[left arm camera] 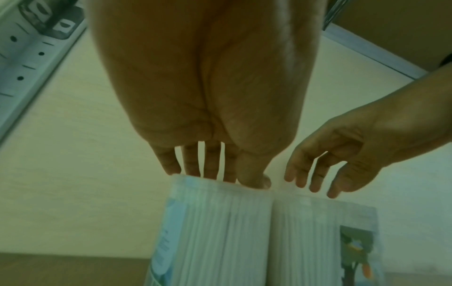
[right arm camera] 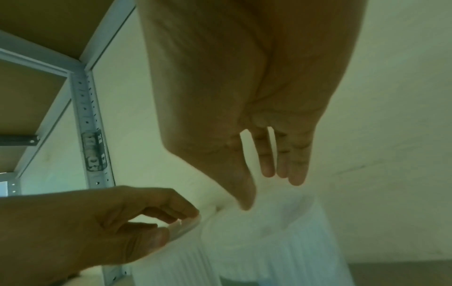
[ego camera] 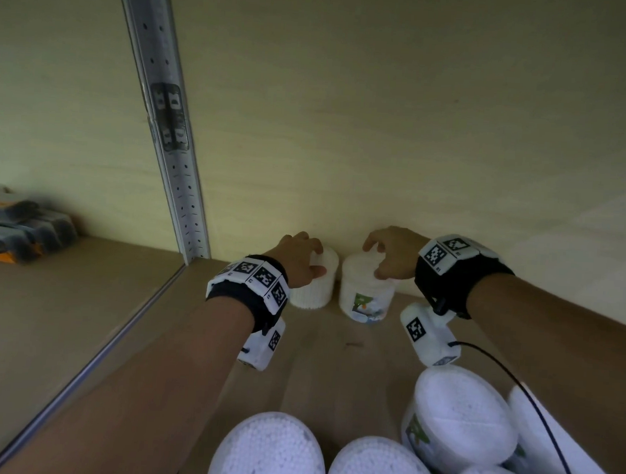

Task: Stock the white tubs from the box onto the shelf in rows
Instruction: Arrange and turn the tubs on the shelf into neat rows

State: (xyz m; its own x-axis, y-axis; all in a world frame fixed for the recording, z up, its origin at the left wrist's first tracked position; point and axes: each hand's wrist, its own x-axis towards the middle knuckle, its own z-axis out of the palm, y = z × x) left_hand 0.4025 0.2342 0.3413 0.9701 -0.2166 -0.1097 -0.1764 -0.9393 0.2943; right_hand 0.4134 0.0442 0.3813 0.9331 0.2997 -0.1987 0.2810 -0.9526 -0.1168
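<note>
Overhand, left hand (ego camera: 299,261) atop tub (ego camera: 314,292)

Stockroom or shop: perforated metal upright (ego camera: 182,192), board shelf (ego camera: 61,313), packaged goods (ego camera: 22,226) stacked alongside.

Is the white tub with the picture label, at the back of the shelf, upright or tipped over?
Upright. The labelled tub stands on its base on the shelf, lid upward under the right hand.
</note>
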